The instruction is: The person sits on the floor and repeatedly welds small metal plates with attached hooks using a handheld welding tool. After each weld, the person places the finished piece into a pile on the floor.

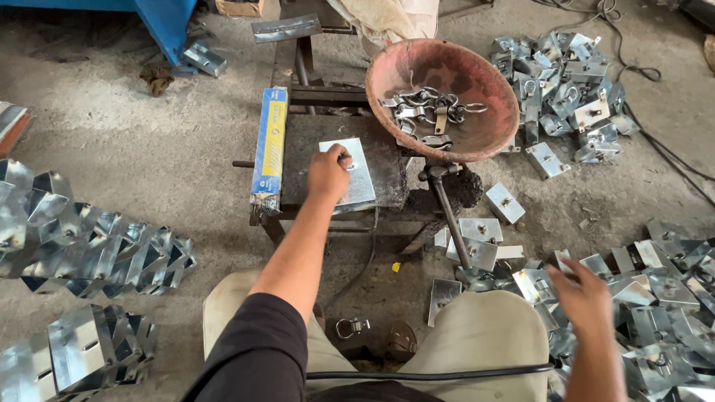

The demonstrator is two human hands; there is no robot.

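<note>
Left hand (328, 173) presses a flat metal plate (356, 177) onto the dark work block (387, 160), fingers pinching a small part on it, while the right hand (585, 286), open, reaches over floor-strewn metal boxes (655, 298).

We count: hands in view, two – left hand (328, 173), right hand (585, 289). Flat metal plate (350, 175) on work block (387, 160): one. Rust-red bowl (447, 74): one, holding tangle of shackle rings (428, 108), too tangled for us to count. Long blue-yellow box (271, 145): one. Loose shackle (351, 326) by feet: one. Stacked folded brackets (97, 253), left side: three groups. Scattered brackets (566, 89), right side: two heaps, too many for us to count.
</note>
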